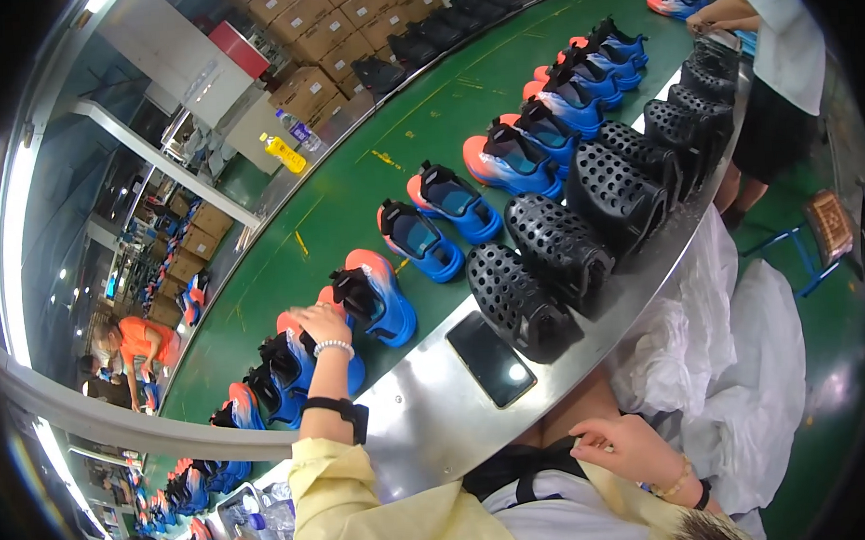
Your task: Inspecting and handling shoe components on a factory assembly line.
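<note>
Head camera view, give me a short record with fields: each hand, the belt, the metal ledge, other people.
left hand: left hand rests on a blue and orange shoe
right hand: right hand near the body, holding nothing visible
belt: green conveyor belt carrying a row of shoes
ledge: metal ledge with a dark phone and black perforated shells
others: person standing further along

A single view comes from a fisheye camera worn on the person's head, looking steeply down and forward over their own chest and yellow sleeves. The steel worktop (429, 415) edge sits close below the lens, and the green conveyor belt (352, 206) with its rows of shoes runs away diagonally toward the upper right (straight edges bow near the rim). The factory hall curves off at the left margin.
</note>
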`<state>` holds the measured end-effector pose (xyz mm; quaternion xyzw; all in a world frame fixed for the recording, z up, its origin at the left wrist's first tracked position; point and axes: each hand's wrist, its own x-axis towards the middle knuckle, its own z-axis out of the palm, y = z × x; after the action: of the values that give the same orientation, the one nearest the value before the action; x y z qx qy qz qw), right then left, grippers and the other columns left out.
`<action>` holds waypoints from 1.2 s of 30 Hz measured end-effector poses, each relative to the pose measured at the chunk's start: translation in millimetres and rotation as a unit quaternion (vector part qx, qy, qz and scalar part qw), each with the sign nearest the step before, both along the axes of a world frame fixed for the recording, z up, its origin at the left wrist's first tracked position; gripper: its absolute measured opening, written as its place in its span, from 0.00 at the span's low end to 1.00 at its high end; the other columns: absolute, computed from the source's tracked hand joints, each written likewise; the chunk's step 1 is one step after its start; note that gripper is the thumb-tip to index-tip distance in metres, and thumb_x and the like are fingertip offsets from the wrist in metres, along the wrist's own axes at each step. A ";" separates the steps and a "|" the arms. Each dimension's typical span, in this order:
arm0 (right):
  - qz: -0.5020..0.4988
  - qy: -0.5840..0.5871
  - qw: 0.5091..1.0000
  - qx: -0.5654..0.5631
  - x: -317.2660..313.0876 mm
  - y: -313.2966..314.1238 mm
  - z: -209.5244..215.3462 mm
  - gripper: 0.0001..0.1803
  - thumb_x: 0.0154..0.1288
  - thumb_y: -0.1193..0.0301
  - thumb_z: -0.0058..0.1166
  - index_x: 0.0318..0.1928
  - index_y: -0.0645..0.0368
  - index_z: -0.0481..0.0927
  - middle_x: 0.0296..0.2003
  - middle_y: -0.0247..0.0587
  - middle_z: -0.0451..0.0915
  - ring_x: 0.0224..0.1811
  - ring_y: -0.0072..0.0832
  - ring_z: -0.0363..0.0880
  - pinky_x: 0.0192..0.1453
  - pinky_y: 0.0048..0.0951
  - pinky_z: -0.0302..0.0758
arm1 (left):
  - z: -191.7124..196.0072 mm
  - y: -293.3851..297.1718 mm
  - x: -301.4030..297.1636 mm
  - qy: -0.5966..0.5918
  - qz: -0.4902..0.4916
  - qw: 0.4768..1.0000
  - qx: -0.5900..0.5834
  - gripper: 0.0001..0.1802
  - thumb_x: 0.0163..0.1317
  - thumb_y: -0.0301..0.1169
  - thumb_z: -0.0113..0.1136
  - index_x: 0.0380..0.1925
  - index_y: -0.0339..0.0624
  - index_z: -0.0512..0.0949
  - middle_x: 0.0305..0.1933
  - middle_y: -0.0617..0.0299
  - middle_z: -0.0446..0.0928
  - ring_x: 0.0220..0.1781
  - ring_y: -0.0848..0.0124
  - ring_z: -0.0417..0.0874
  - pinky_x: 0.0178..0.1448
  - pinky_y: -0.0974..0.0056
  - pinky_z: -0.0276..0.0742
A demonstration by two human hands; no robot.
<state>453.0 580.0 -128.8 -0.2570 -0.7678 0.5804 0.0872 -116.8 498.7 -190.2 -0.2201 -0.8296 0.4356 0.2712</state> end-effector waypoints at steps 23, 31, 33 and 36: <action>-0.419 0.057 0.816 0.394 -15.8 224.3 46.0 0.24 0.65 0.61 0.62 0.56 0.62 0.75 0.42 0.48 0.82 0.45 0.40 0.82 0.50 0.35 0.77 | 33.1 2.7 148.8 -0.131 -0.253 0.818 0.500 0.30 0.57 0.45 0.67 0.58 0.43 0.75 0.69 0.51 0.68 0.76 0.46 0.58 0.73 0.38 0.56; -0.327 -0.148 0.843 0.400 -39.6 232.6 44.1 0.36 0.58 0.43 0.62 0.43 0.70 0.77 0.31 0.61 0.82 0.39 0.54 0.84 0.46 0.48 0.79 | 5.3 -27.3 132.2 -0.219 -0.201 0.808 0.509 0.47 0.35 0.46 0.80 0.58 0.47 0.70 0.79 0.59 0.52 0.82 0.46 0.38 0.75 0.27 0.36; -0.323 -0.132 0.853 0.389 -37.3 227.9 50.5 0.38 0.52 0.43 0.67 0.40 0.72 0.79 0.32 0.63 0.83 0.41 0.53 0.84 0.48 0.46 0.80 | -11.2 -47.0 99.1 -0.214 -0.160 0.814 0.516 0.47 0.36 0.46 0.80 0.58 0.45 0.69 0.79 0.60 0.52 0.82 0.46 0.38 0.75 0.26 0.37; -0.355 -0.114 0.846 0.383 -30.4 226.9 42.6 0.41 0.49 0.44 0.69 0.46 0.74 0.80 0.36 0.65 0.83 0.43 0.52 0.85 0.51 0.43 0.80 | 3.6 -40.2 115.6 -0.223 -0.121 0.791 0.557 0.43 0.43 0.42 0.75 0.61 0.43 0.68 0.80 0.56 0.50 0.82 0.45 0.37 0.75 0.26 0.36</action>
<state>422.6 807.0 -86.2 -0.5222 -0.7900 0.1369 0.2907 -1.2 458.5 -186.6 -0.2211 -0.9324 -0.1997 0.2045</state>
